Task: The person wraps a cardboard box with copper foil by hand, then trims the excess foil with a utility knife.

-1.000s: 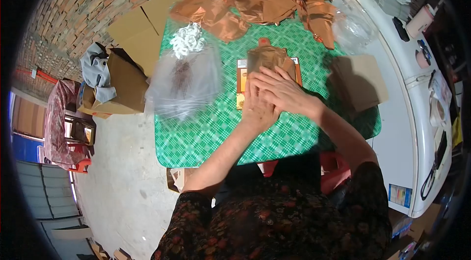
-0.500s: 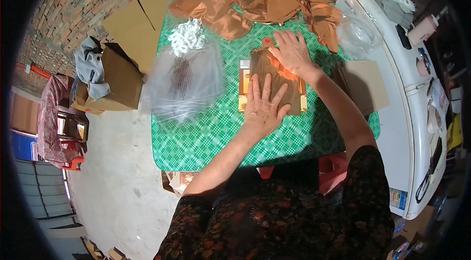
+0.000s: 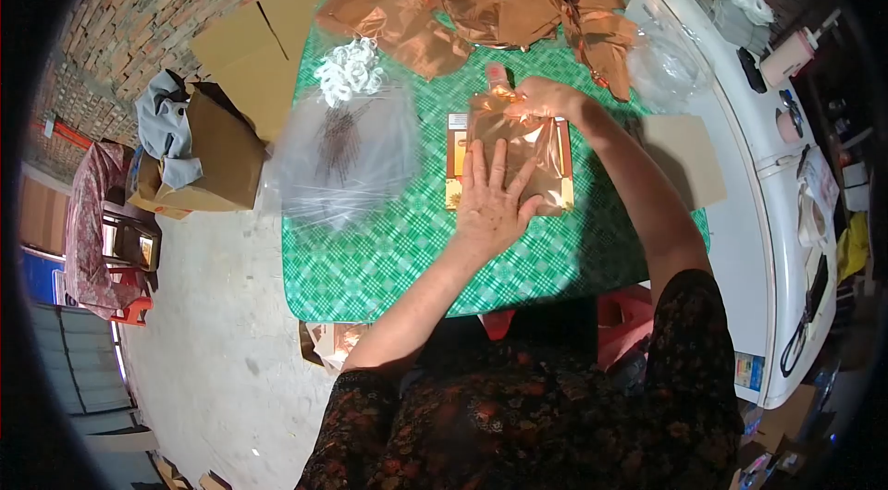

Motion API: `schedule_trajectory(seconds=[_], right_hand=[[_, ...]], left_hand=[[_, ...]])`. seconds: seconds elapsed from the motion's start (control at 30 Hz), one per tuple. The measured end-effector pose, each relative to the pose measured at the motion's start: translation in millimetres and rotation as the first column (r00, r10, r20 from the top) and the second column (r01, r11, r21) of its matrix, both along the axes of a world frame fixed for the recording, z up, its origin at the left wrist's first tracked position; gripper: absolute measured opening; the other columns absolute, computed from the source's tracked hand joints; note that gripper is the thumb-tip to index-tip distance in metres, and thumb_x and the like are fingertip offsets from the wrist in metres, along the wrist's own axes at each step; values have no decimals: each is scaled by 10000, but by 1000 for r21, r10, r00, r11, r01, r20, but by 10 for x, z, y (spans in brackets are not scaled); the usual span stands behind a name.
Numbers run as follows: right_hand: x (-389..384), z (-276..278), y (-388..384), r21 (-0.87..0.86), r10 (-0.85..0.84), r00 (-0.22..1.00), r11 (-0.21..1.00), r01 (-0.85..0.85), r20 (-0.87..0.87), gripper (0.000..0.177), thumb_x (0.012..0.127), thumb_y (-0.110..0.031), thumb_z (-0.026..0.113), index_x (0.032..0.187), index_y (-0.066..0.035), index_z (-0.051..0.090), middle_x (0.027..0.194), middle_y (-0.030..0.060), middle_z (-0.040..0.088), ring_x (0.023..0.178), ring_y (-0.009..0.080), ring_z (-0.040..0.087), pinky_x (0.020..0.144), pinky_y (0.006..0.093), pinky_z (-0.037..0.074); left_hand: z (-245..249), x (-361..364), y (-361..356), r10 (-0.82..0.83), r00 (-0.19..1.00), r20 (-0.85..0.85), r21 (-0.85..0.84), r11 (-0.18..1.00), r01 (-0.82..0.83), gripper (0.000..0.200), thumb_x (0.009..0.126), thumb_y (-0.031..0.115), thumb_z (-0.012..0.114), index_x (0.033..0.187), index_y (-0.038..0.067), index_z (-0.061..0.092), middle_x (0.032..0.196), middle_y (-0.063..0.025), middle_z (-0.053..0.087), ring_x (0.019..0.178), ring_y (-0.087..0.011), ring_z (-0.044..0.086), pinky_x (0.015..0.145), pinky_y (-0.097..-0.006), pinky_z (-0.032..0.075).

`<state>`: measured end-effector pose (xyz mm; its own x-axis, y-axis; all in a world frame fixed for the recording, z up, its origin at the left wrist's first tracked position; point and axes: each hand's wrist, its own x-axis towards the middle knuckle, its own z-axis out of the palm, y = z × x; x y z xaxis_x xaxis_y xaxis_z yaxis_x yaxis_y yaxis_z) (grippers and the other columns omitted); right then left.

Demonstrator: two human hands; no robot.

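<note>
A copper-coloured foil bag (image 3: 490, 123) lies on the green checked tablecloth, over a printed yellow-and-brown packet (image 3: 456, 164) whose edges show at the sides. My left hand (image 3: 490, 210) presses flat on the lower part of the bag, fingers spread. Near the top of the bag, the fingers of my right hand (image 3: 546, 100) are closed on the bunched foil. Just left of those fingers, a narrow tab (image 3: 498, 76) sticks up at the top. The bag partly hides what lies beneath it.
More copper foil bags (image 3: 504, 5) lie along the table's back edge. To the left are clear plastic sleeves (image 3: 370, 153) and a bundle of white loops (image 3: 349, 71). Cardboard (image 3: 684, 157) and a white appliance (image 3: 740, 277) border the right side. A carton (image 3: 227, 153) stands on the left.
My right hand, flat with fingers stretched before, has closed on the foil near the top, which is now gathered and creased. My left hand stays flat on the bag.
</note>
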<state>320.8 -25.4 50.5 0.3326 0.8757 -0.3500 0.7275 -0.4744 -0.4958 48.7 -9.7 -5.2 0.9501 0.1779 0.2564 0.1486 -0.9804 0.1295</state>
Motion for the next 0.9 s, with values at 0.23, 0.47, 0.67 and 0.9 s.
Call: schedule_trajectory(seconds=[0.23, 0.47, 0.67, 0.9], right_hand=[[-194, 444, -198, 355, -82, 994, 933, 53, 68, 443, 1011, -409, 691, 963, 30, 710, 746, 67, 646, 714, 183, 630, 680, 397, 484], [-1128, 1143, -891, 726, -91, 840, 559, -401, 534, 245, 1036, -227, 643, 864, -53, 651, 829, 80, 663, 757, 256, 676, 712, 437, 494], [-2140, 6, -1792, 497, 22, 643, 615, -612, 766, 227, 752, -130, 748, 971, -82, 711, 1072, 93, 741, 997, 241, 715, 856, 439, 519], [-2555, -397, -2053, 550, -10, 706, 635, -543, 708, 151, 881, -191, 704, 953, -59, 706, 1100, 116, 743, 1049, 233, 691, 883, 429, 524]], left_hand=[[98, 11, 119, -53, 910, 412, -276, 944, 180, 767, 1014, 417, 659, 1665, 134, 368, 1731, -277, 217, 1580, -575, 137, 1275, -650, 162], [827, -572, 507, 169, 646, 744, -365, 913, 183, 565, 1058, 256, 567, 1563, 23, 467, 1655, -248, 379, 1576, -444, 279, 1289, -563, 184], [832, -996, 862, 162, 811, 562, -450, 882, 136, 490, 1035, 125, 584, 1504, 0, 516, 1595, -238, 461, 1516, -402, 410, 1250, -470, 321], [725, -441, 822, -313, 906, 284, -298, 870, 394, 471, 1086, 214, 589, 1534, 85, 524, 1635, -179, 473, 1531, -383, 424, 1253, -473, 364]])
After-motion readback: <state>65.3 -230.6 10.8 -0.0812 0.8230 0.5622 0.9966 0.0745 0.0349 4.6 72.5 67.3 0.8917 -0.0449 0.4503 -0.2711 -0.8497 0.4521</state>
